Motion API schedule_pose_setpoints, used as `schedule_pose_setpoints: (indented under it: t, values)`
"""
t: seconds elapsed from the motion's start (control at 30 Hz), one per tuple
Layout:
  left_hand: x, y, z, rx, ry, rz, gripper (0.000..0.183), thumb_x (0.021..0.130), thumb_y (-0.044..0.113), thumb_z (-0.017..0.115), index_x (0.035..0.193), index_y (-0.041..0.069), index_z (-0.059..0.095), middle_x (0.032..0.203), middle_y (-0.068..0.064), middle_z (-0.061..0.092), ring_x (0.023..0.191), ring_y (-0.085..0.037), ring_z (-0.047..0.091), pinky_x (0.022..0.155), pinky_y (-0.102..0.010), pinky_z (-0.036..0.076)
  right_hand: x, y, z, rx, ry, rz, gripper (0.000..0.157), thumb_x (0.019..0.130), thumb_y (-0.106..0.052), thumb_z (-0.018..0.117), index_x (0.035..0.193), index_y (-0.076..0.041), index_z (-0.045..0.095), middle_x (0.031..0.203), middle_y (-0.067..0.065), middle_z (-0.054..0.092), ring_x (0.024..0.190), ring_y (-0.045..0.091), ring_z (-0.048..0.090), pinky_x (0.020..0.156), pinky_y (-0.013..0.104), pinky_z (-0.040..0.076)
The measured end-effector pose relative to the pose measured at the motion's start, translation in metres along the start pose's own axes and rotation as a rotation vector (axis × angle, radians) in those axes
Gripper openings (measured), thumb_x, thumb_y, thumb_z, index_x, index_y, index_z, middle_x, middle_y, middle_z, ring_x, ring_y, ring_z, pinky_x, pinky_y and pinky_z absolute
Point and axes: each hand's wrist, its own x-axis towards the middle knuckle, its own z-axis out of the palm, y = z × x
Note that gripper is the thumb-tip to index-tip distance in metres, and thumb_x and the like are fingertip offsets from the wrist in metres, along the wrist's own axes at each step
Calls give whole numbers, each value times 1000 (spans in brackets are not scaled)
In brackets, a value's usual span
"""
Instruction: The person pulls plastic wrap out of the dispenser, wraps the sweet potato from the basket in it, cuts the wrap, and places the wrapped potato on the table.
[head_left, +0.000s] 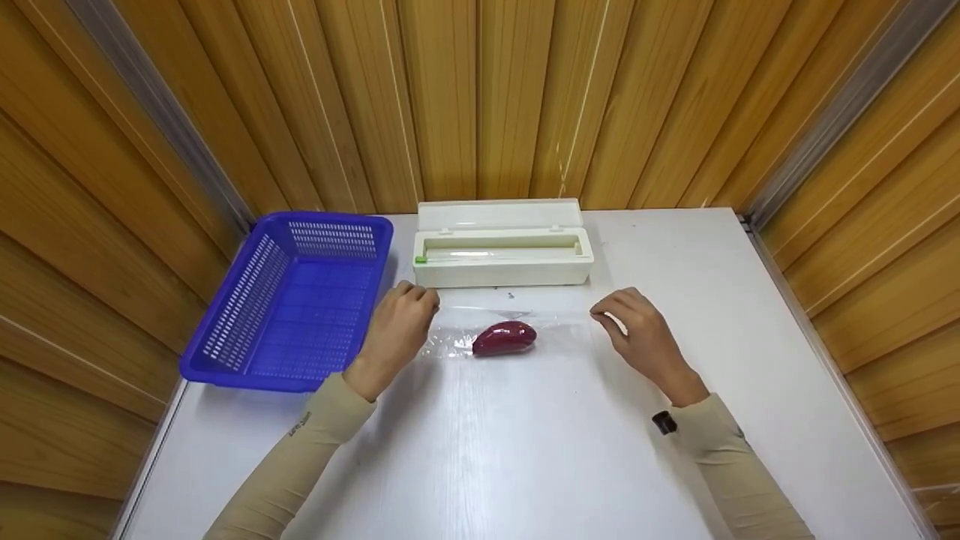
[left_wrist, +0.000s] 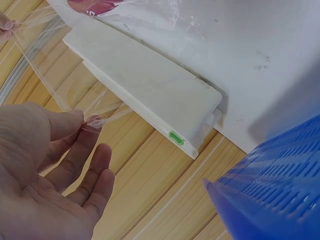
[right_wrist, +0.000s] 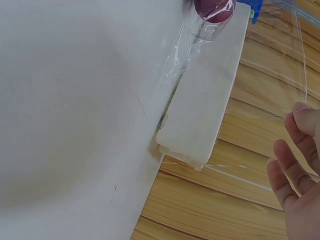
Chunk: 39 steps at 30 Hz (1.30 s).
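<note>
A glossy, elongated red-purple vegetable (head_left: 504, 338) lies on the white table, with clear plastic wrap (head_left: 454, 341) around it. Crinkles in the wrap show to its left. My left hand (head_left: 405, 321) pinches one corner of the wrap between thumb and forefinger, its other fingers loosely bent in the left wrist view. At the opposite corner, my right hand (head_left: 636, 330) pinches the wrap between thumb and forefinger. The film's edge runs taut between both hands. Just beyond them stands a white wrap dispenser box (head_left: 502, 273), lid raised, a clear roll inside and a green slider at its left end.
A blue plastic basket (head_left: 300, 300) with slotted walls stands at the left, close to my left hand and forearm. Wood-patterned panels (head_left: 510, 105) rise behind the table and along both sides. The white table (head_left: 510, 465) extends toward me and to the right.
</note>
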Motion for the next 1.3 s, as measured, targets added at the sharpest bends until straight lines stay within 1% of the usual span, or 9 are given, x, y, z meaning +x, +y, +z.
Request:
schedule_pose_setpoints:
  t: [0.3,0.5,0.67,0.73,0.87,0.97,1.03,1.1,1.3]
  values:
    - [-10,8,-5,-2,-2,7,9,94,0,77,88,6,73,85,-10,75,86,-31,69,75,-44,57,-12,-6,-3,5,-6,-9,19,89,6,81,99,-10,77,99,1,75,98,19,66,87,24,51]
    - [-22,13,-4,6,13,20,10,94,0,77,87,6,72,84,-9,74,85,-29,69,75,-42,58,-22,-6,-1,1,-35,-22,18,89,4,82,99,-10,77,98,0,75,98,19,66,86,26,52]
    - [-32,17,-2,-3,-6,20,9,93,2,79,89,7,73,85,-8,74,85,-28,68,75,-41,57,-32,-6,1,10,-56,-30,22,86,6,83,99,-11,77,97,-1,74,96,17,66,85,22,50]
    - [-36,18,0,-8,-16,24,9,93,2,80,89,7,73,86,-7,75,85,-28,68,74,-41,57,-36,-7,2,9,-63,-41,23,85,6,84,99,-11,77,97,-2,74,95,16,66,84,24,51]
    - [-44,20,4,-17,-22,34,11,92,3,80,88,8,72,85,-6,74,83,-28,67,74,-40,56,-41,-7,4,14,-76,-52,25,84,8,85,98,-11,77,97,-3,74,94,15,65,91,34,55]
    - [-49,21,7,-23,-36,28,11,92,3,80,87,8,71,84,-6,74,82,-27,67,74,-40,55,-44,-7,6,20,-88,-52,25,83,8,85,97,-10,77,97,-4,73,92,13,65,92,32,55]
    - [-52,23,9,-25,-49,22,12,92,3,80,86,9,71,84,-6,74,82,-26,66,74,-39,55,-45,-6,7,21,-102,-51,25,82,8,86,97,-10,77,96,-4,73,92,13,65,86,25,52]
    - [-55,23,11,-27,-64,21,11,92,4,80,87,9,72,84,-6,74,81,-26,66,73,-39,55,-46,-6,8,25,-116,-46,25,82,8,86,96,-11,77,96,-4,73,91,13,64,81,22,50]
    - [-64,24,18,-33,-75,33,13,92,6,81,84,10,72,81,-4,73,79,-26,65,71,-38,54,-50,-4,10,5,-158,-18,24,83,5,87,97,-13,77,96,-5,72,91,12,64,78,25,53]
